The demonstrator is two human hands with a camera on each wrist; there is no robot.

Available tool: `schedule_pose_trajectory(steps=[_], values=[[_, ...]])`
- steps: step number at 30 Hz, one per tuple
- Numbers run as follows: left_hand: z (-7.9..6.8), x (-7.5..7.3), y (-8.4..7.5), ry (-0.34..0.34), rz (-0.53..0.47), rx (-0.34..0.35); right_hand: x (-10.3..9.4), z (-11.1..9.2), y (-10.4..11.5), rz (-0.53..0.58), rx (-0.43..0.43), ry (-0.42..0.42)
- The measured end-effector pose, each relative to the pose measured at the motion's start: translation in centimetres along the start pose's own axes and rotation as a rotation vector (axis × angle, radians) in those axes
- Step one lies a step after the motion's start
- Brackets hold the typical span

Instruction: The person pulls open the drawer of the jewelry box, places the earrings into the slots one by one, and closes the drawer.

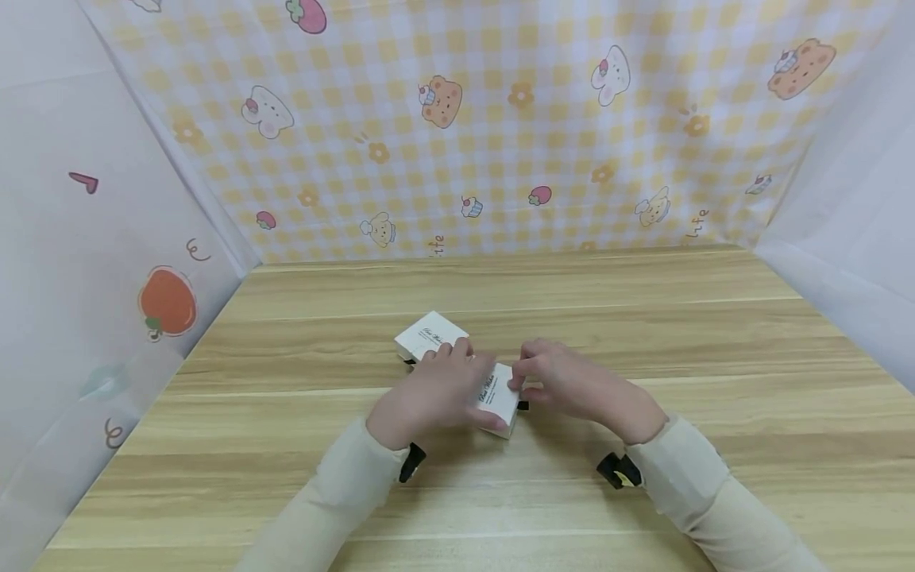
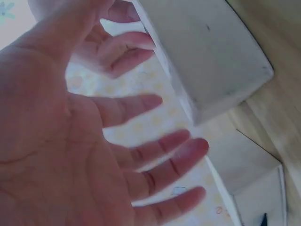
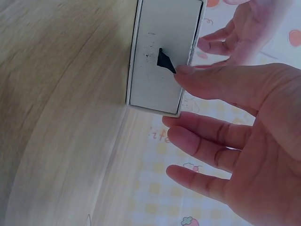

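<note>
In the head view a small white drawer-style box point(image 1: 500, 389) with dark lettering lies on the table between both hands. A black pull tab point(image 3: 164, 61) sticks out of its end face. My right hand point(image 1: 572, 383) is at that end, its thumb tip touching the box's edge close to the tab and its other fingers extended. My left hand point(image 1: 436, 393) is spread over the box's left side, thumb toward the near edge, fingers fairly straight. Whether its thumb touches the box is unclear. Behind the left fingers lies a second white box point(image 1: 431, 330), partly covered.
The wood-grain table point(image 1: 643, 318) extends around the boxes. A yellow checked cloth point(image 1: 500, 143) hangs along the back, with pale cloths point(image 1: 93, 278) at both sides. A dark wrist device point(image 1: 619, 470) sits under the right cuff.
</note>
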State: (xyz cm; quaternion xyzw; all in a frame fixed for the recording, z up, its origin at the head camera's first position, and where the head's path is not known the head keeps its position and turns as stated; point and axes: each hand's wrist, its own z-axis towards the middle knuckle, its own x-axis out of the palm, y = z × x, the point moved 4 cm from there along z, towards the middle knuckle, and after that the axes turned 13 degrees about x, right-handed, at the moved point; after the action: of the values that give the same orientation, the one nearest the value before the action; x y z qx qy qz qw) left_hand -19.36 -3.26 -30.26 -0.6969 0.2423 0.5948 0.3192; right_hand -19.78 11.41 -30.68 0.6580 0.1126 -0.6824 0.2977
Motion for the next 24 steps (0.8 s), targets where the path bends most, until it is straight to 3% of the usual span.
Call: schedule_pose_trajectory(steps=[7, 17, 24], values=[[-0.1, 0.5, -1.1, -0.017, 0.024, -0.112, 0.1, -0.1, 0.0, -0.025, -0.009, -0.005], [-0.2, 1.2, -2.6, -0.028, 0.208, -0.282, 0.1, -0.1, 0.1, -0.050, -0.012, -0.024], [0.0, 1.5, -2.9, -0.028, 0.269, -0.294, 0.1, -0.2, 0.2, -0.067, -0.011, -0.025]])
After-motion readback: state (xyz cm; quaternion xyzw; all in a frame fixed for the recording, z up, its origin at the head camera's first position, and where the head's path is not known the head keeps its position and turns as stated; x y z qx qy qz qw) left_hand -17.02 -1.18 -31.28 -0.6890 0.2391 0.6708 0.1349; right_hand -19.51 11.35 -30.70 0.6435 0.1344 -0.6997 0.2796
